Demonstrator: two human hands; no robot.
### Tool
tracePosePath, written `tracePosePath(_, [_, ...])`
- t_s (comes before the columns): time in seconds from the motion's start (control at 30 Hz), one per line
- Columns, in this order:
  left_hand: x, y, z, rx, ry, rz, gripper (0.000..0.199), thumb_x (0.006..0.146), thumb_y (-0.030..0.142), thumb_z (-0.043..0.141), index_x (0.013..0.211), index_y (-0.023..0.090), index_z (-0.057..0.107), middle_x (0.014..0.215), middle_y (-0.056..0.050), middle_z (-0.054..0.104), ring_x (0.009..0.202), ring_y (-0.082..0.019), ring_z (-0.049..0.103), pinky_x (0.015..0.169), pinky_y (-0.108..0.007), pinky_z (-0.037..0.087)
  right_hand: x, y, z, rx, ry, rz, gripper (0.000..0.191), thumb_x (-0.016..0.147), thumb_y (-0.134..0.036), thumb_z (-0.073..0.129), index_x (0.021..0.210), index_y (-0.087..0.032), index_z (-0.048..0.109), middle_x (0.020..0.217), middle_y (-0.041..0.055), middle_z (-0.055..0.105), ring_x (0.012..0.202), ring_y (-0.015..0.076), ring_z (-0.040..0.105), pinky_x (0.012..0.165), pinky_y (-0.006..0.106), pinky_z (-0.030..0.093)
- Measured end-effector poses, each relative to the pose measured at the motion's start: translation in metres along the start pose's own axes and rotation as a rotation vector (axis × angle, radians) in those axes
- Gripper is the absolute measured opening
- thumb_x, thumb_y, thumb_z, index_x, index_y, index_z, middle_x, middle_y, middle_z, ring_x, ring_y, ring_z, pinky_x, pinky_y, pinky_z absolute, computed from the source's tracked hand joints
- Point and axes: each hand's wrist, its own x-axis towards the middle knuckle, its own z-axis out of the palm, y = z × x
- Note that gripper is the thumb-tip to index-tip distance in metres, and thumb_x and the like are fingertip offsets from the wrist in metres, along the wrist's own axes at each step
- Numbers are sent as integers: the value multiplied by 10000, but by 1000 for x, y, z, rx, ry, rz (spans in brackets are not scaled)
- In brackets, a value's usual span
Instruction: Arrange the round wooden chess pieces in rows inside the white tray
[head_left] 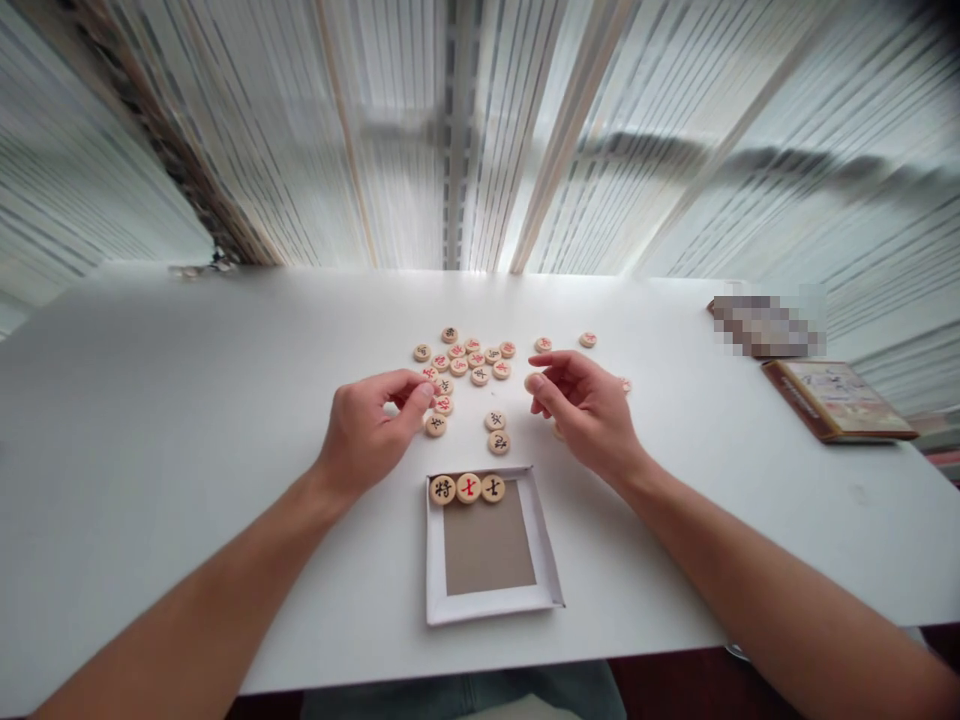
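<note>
Both hands are working over a scatter of round wooden game pieces (479,376) on the white table (337,620), just above the centre of the frame; the left hand (369,422) is reaching in at the left side of the scatter, its thumb and forefinger closing near each other beside a red-marked piece (430,374), though whether they are gripping anything cannot be told; the right hand (589,415), right of centre, is holding a pale piece (533,383) at its thumb tip, the forefinger standing apart above it. A shallow white tray (549,545) is lying in the lower centre, three larger-looking pieces (469,488) sitting in a row along its upper edge, two marked in black with a red one between; two black-marked pieces (495,421) are resting between the tray and the scatter. The step in hand appears to be picking up and handling single pieces; the right hand's small load seems to be calling for a light, steady pinch, and moving it would be calling for clearance over the loose pieces; a flat printed box (840,400) is lying at the right.
</note>
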Motion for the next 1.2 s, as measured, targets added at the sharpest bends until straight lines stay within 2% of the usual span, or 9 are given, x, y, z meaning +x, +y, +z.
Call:
tracePosePath(0.13, [-2,3,-2,-19,44,-12,237,978,338,661,875,196,820,847,-34,853,776,-205,768,753,-299,568,-7,1,3,-3,-54,-35,319,961,-466,823,1122,-194,780,861,30,772,717,164,724,673,307,614])
tracePosePath(0.3, [-11,13,4,-124,-24,99,188,984,301,709,900,188,833,865,-51,855,784,-195,772,756,-292,586,-20,-5,9,47,-157,-87,197,944,-340,864,1097,-218,841,985,70,848,877,222,815,829,362,691])
tracePosePath(0.43, [-19,21,11,-269,-105,185,124,934,273,827,1012,179,852,923,-66,869,812,-189,789,766,-284,611,-30,-17,13,68,-215,-104,147,954,-293,854,1095,-252,860,996,67,858,868,224,842,783,319,720])
tracePosePath(0.53, [-23,22,15,-332,-121,221,127,939,270,840,1018,172,851,939,-77,873,828,-194,801,778,-297,624,-36,-21,13,69,-268,-91,147,958,-279,851,1104,-294,864,945,48,860,798,213,850,703,273,726])
tracePosePath(0.67, [-27,22,17,-374,-147,198,95,959,214,809,1026,162,852,976,-90,878,847,-192,800,751,-296,608,-38,-18,11,59,-254,-74,158,919,-343,897,1069,-299,869,926,58,874,777,242,865,724,287,746])
tracePosePath(0.77, [-30,24,18,-369,-135,186,81,965,213,791,1008,170,845,931,-80,867,827,-193,791,740,-303,606,-37,-17,9,36,-251,-87,164,890,-392,920,1009,-289,873,901,70,871,750,253,858,703,296,749])
tracePosePath(0.97, [-33,30,15,-359,-123,261,68,986,198,766,980,161,823,911,-74,857,810,-183,773,782,-309,619,-38,-20,8,-52,-217,-121,129,909,-417,900,972,-306,879,845,57,857,693,221,826,636,269,721])
tracePosePath(1.1, [-31,36,11,-285,-120,199,74,981,196,756,971,193,829,883,-47,857,748,-176,743,732,-306,599,-35,-27,11,32,-248,-80,113,921,-378,894,949,-269,887,833,60,863,685,216,825,612,266,704])
tracePosePath(1.2, [-29,37,9,-281,-130,139,80,962,191,767,997,191,838,850,-34,844,728,-166,748,695,-276,592,-34,-30,12,136,-287,-19,96,940,-327,875,972,-239,899,844,62,865,699,203,825,649,271,718])
